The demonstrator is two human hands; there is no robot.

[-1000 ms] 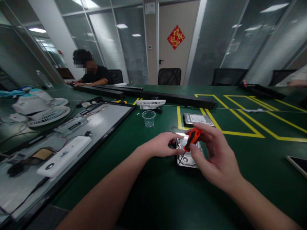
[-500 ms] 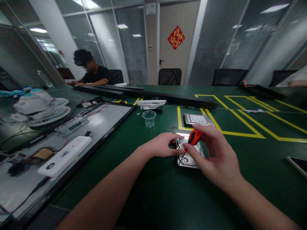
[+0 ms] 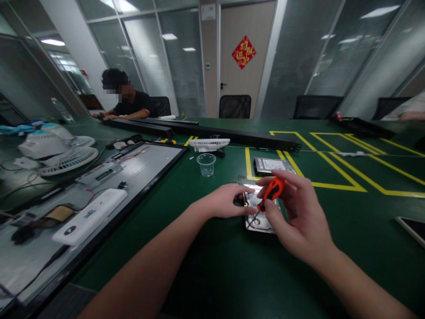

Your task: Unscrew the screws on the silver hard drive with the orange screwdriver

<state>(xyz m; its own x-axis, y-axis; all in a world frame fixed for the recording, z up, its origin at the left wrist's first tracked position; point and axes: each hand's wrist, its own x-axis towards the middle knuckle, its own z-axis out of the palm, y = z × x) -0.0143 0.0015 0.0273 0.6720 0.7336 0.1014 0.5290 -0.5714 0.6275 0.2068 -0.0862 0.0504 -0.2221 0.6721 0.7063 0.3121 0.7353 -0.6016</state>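
An opened-face-up silver hard drive lies on the green table in front of me. My left hand grips its left edge, with thumb and fingers on the near and far parts of that side. In my right hand is a screwdriver with an orange and black handle, pinched between thumb and fingers. Its thin shaft slants down to the left, with the tip at the drive's near left corner. Behind my right hand lies a second hard drive, label side up.
A clear plastic cup and a white fan part stand beyond my left hand. At left lies a large panel with a white power bank. Long black bars cross the back. A phone-like device lies right; a person sits far left.
The screwdriver handle has shifted slightly right and turned, and my right fingers have changed their hold on it. My left hand and the hard drive have stayed in place.
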